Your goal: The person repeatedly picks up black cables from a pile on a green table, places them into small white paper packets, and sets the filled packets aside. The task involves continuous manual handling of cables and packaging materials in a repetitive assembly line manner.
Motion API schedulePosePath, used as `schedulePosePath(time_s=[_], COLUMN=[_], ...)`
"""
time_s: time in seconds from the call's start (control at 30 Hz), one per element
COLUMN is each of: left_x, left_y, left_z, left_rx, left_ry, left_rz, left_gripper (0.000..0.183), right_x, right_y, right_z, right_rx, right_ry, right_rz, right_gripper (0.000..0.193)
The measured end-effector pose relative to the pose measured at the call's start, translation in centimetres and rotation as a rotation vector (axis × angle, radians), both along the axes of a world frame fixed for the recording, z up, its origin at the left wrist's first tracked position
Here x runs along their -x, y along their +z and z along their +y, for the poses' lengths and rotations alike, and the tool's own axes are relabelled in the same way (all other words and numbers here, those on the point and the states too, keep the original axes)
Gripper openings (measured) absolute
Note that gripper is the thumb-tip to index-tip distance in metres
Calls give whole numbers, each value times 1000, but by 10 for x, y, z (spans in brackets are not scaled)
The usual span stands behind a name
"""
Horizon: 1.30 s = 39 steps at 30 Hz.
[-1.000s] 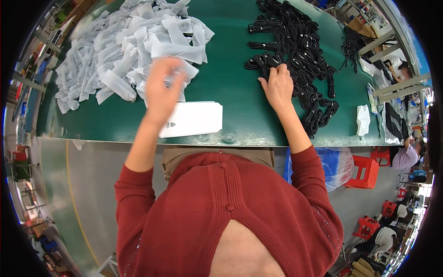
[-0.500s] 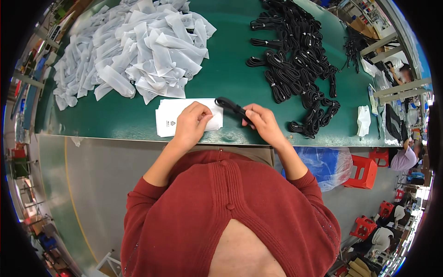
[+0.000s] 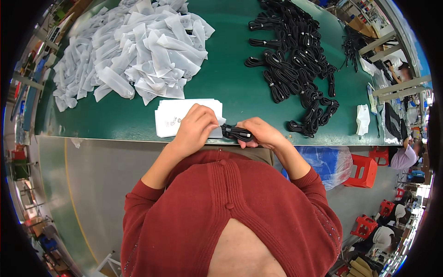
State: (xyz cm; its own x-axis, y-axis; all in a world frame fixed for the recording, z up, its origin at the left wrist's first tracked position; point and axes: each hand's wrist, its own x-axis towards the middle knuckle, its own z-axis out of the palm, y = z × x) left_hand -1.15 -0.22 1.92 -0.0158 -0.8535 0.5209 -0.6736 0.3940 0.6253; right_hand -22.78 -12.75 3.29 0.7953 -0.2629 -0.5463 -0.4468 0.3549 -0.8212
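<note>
A coiled black cable bundle (image 3: 236, 133) lies level at the table's front edge, with my right hand (image 3: 260, 132) closed round its right end. My left hand (image 3: 198, 127) is pinched at the right side of a stack of flat white plastic bags (image 3: 168, 111) with small printed marks. A pale bag edge (image 3: 222, 121) shows by its fingertips, touching or just beside the cable's left end. How far the cable reaches under that edge is hidden.
A large heap of filled whitish bags (image 3: 157, 51) covers the far left of the green table (image 3: 226, 60). Several black cable bundles (image 3: 295, 60) are piled to the right. A crumpled white bag (image 3: 362, 120) lies near the right edge; a red stool (image 3: 362, 173) stands below.
My right hand has brought the cable bundle down and nearer my left hand, turning it level. My left hand has shifted slightly right, and a pale bag edge now shows at its fingertips.
</note>
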Motion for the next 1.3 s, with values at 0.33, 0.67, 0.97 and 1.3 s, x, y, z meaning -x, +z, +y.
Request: schedulePosePath(time_s=[0.33, 0.67, 0.97, 1.3], left_x=[1, -116, -20, 0], left_y=[19, 69, -3, -21], left_z=[-11, -61, -7, -5], left_rx=[52, 290, -156, -231], left_ry=[52, 502, 135, 199], left_rz=[32, 519, 54, 188], left_gripper=[14, 16, 27, 9], right_x=[-21, -2, 1, -11], right_y=[3, 1, -24, -7], right_z=[21, -47, -52, 3], right_rx=[750, 1928, 1676, 1175], right_ry=[-205, -474, -483, -226], right_rz=[-322, 212, 192, -198], right_gripper=[25, 32, 16, 12])
